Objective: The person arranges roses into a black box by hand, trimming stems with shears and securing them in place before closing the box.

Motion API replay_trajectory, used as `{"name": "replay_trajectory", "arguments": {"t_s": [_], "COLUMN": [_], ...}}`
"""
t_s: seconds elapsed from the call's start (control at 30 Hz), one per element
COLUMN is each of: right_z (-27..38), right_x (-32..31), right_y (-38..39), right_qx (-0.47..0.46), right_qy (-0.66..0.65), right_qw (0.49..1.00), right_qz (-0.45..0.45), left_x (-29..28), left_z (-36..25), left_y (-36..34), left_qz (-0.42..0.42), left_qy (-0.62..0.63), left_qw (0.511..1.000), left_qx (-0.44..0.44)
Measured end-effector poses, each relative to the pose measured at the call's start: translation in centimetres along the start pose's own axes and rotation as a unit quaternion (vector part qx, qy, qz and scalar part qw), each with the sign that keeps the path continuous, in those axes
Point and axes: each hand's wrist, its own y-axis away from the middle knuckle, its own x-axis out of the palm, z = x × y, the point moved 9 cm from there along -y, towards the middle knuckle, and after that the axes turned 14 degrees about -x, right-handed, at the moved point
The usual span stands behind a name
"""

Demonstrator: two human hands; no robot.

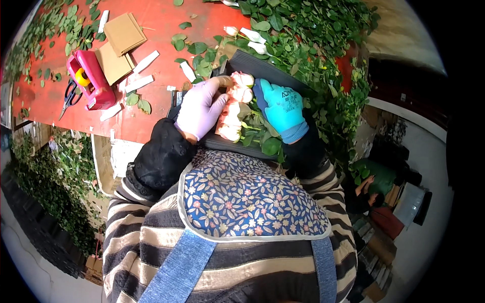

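Observation:
A row of pale pink roses (pixel 230 132) with green leaves (pixel 269 146) lies in a black tray (pixel 240 61). My left hand (pixel 200 108), in a lilac glove, curls its fingers onto the upper blooms at their left side, thumb bent against them. My right hand (pixel 281 108), in a teal and dark blue glove, rests right of the blooms over the leafy stems, fingers curled; what they hold is hidden.
On the red table (pixel 55 108) are a pink tape dispenser (pixel 96 96), scissors (pixel 67 98), brown cards (pixel 121 31), white slips (pixel 145 61) and leaf piles (pixel 303 25). Another person's arm (pixel 365 184) shows at lower right, near boxes.

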Motion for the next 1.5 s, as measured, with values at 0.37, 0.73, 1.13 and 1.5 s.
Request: {"name": "replay_trajectory", "arguments": {"t_s": [0.37, 0.73, 1.13, 1.5], "right_z": [-0.1, 2.5, 7.3, 6.6], "right_x": [0.6, -2.3, -1.9, 1.2], "right_y": [-0.3, 0.9, 1.4, 1.2], "right_qx": [-0.021, -0.154, -0.147, -0.163], "right_qy": [-0.023, -0.154, -0.014, -0.034], "right_qw": [0.999, 0.974, 0.976, 0.983], "right_qz": [0.039, 0.069, 0.159, 0.076], "left_x": [3.2, 3.1, 3.7, 3.4], "left_z": [-1.9, -2.7, -1.7, -1.1], "left_y": [-3.1, -2.4, -3.0, -2.7], "left_qz": [0.125, 0.182, 0.175, 0.179], "left_qy": [-0.142, -0.163, -0.228, -0.230], "left_qw": [0.955, 0.942, 0.947, 0.938], "left_qx": [0.227, 0.231, 0.145, 0.188]}}
